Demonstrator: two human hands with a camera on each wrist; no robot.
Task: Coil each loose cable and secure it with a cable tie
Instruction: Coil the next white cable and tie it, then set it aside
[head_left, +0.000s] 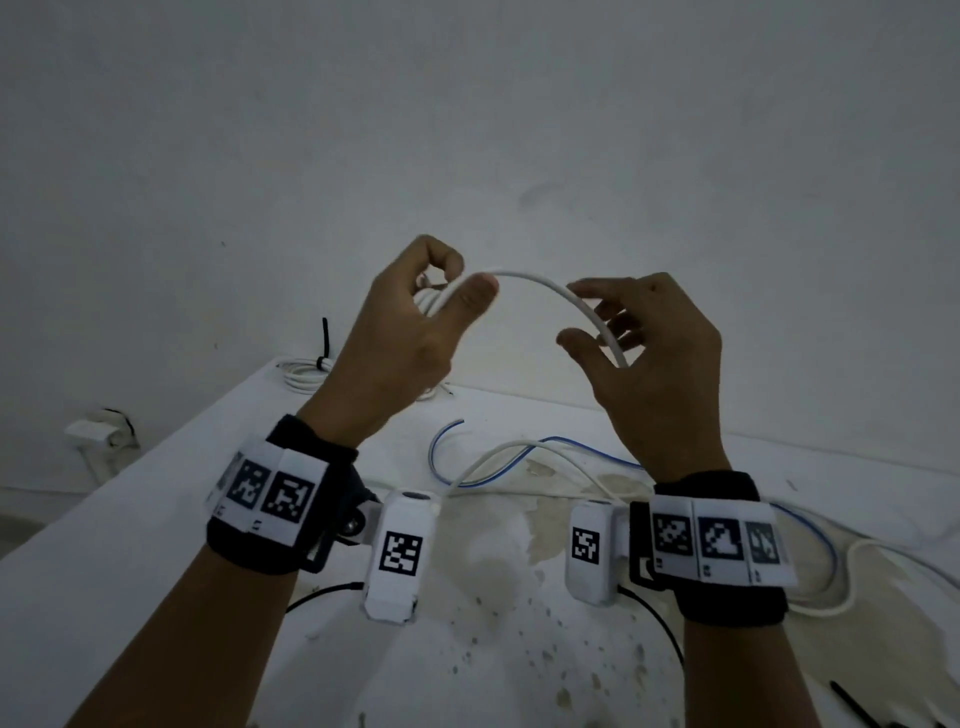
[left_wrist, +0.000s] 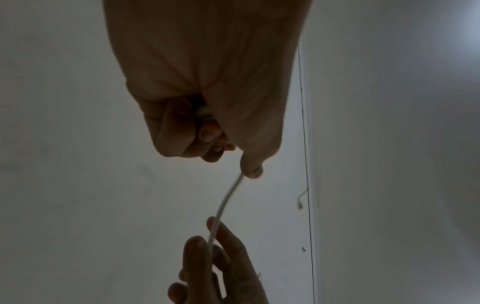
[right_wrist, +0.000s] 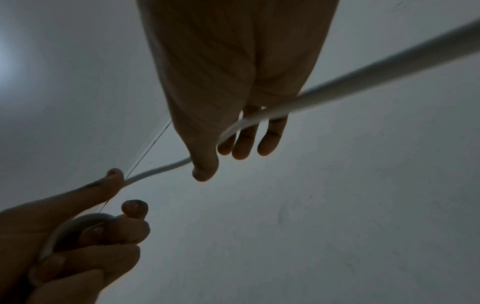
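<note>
Table (head_left: 156, 519): white, stained surface; carrying the remaining work.

White cable (head_left: 545, 291): in progress. Several loops are gathering in the left hand; a free arc is running across to the right hand, and the rest appears to be trailing down onto the table near the right wrist. Coiling judged partly done; tie not yet fitted.

Blue-striped cable (head_left: 587, 451): lying loose across the table, uncoiled, untied. Judged still to do.

Finished coil (head_left: 301, 375): resting at the table's far left edge, white, cinched with a black tie. Judged complete.

Left hand (head_left: 410, 332): raised above the table, fingers curling round the gathered loops, thumb pressing the cable against them.

Right hand (head_left: 649, 353): raised alongside, fingers loosely spread, cable passing between thumb and fingers in a light guiding hold.

Black strip (head_left: 852, 704): lying at the near right edge; possibly a spare tie, too cropped to tell.
</note>
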